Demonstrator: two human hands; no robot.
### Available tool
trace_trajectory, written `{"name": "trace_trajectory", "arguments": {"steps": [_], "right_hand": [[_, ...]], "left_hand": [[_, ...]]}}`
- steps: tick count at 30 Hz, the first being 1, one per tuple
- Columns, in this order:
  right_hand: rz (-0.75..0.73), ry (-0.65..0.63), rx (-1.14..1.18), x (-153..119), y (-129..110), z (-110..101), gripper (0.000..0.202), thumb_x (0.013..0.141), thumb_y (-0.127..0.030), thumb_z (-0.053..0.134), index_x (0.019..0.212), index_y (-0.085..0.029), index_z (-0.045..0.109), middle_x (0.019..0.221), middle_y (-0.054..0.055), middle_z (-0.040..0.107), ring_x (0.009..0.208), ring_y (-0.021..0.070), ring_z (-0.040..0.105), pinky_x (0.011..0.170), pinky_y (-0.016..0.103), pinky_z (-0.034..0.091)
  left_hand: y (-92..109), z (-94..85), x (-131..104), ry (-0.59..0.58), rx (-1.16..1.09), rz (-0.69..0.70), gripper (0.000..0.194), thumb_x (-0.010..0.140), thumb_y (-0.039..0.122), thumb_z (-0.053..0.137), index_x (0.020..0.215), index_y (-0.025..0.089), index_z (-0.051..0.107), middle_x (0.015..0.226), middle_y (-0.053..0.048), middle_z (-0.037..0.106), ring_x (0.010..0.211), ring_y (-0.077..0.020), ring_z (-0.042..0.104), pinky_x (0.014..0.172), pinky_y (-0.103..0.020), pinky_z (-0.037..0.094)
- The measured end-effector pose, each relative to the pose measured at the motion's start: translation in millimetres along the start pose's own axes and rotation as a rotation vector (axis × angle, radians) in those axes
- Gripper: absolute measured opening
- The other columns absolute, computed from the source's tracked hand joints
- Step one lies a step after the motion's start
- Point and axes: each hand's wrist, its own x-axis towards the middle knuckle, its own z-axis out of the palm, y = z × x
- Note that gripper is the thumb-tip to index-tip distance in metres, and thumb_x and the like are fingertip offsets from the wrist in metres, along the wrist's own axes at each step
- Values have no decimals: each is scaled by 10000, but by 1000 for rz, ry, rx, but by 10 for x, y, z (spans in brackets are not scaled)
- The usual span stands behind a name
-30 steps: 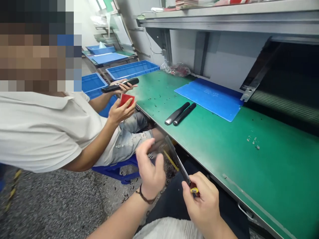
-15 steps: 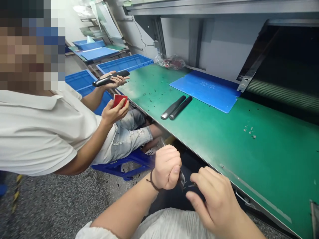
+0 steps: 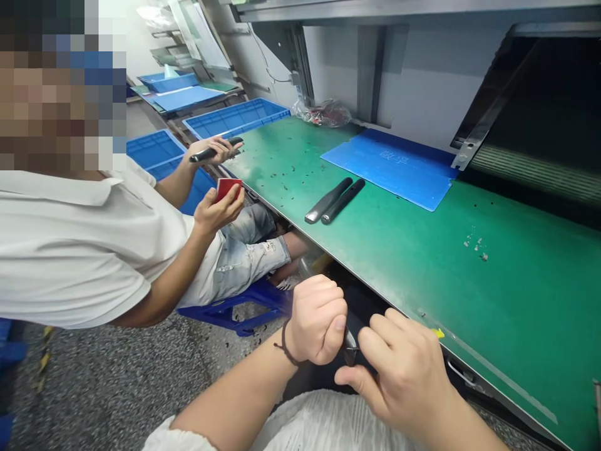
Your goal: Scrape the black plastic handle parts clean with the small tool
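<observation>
My left hand (image 3: 318, 319), with a dark cord round the wrist, is closed in a fist around a dark glossy part (image 3: 350, 348); only its end shows past the thumb. Close on the right is my right hand (image 3: 399, 363), its fingers curled and its thumb stretched toward that end. A thin tip shows by the right fingers, but the tool itself is hidden. Behind the right knuckles a yellow tip (image 3: 438, 333) sticks out; whether it belongs to the held tool I cannot tell. Two long black handle-shaped parts (image 3: 335, 200) lie side by side on the green table (image 3: 493, 288).
On the left a seated co-worker (image 3: 84, 250) holds a similar black part (image 3: 216, 150) and a red block (image 3: 228, 189). A blue sheet (image 3: 389, 169) and a plastic bag (image 3: 323, 113) lie on the table. Blue crates (image 3: 239, 118) stand beyond; a metal frame (image 3: 413, 12) hangs above.
My right hand has come closer to my left, its thumb now nearer the dark part's end. The yellow tip has come into view. The co-worker's black part has turned and shifted slightly.
</observation>
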Motion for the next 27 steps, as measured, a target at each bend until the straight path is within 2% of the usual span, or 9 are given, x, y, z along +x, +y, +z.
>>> {"name": "trace_trajectory", "arguments": {"steps": [6,12,16,18,20,22,23,24,27], "right_hand": [[-50,111,-119,-4,11,36,522,1116,-518,393,718,-203,512,674,17,434,680,183,305,632,368,170],[-50,194,-232,-47,49,110,528,1127,-518,366,792,-187,605,653,24,453,666,181,321,631,379,181],[-107,236,-263,-76,88,164,402,1090,-479,516,822,-189,595,648,18,467,667,177,333,630,380,165],[-158,253,-189,-79,100,160,322,1072,-413,571,842,-189,585,635,6,458,653,168,328,626,375,155],[-174,254,-5,-72,102,122,213,1069,-291,566,883,-187,579,647,1,473,644,159,342,620,356,175],[-101,225,208,-51,93,56,103,1057,-181,537,965,-182,584,693,2,509,650,150,386,617,326,233],[-32,186,297,-34,86,18,81,1062,-194,534,1001,-181,585,726,3,528,659,145,416,619,311,269],[44,135,370,-14,77,-18,119,1081,-269,534,1016,-183,585,752,3,539,668,141,441,622,299,298],[206,-57,512,54,42,-91,523,1073,-676,416,915,-202,573,764,-7,545,661,131,459,605,288,306]], "left_hand": [[12,49,-37,-7,28,-115,279,978,190,376,702,225,364,620,15,363,566,-166,318,611,-368,241],[79,134,-82,-18,20,-316,371,1035,220,362,664,213,374,590,12,405,539,-147,355,598,-357,255],[128,177,-103,-60,-53,-499,477,1083,292,335,613,210,334,551,10,375,509,-138,349,557,-345,242],[124,191,-109,-45,-99,-521,498,1092,312,327,605,209,332,546,9,372,509,-137,355,554,-342,247],[97,196,-108,6,-131,-478,489,1095,313,310,620,210,362,553,7,392,522,-141,372,570,-342,270],[57,190,-98,64,-155,-389,463,1091,308,297,648,214,395,558,5,408,535,-149,379,590,-347,289],[38,184,-90,84,-166,-334,447,1087,304,295,661,216,403,559,4,413,538,-152,376,598,-351,293],[23,176,-81,97,-174,-278,433,1082,301,297,672,217,409,562,3,418,539,-154,374,603,-354,295],[15,150,-44,97,-185,-149,408,1071,291,304,687,217,419,572,-1,436,539,-158,376,610,-359,294]]}}
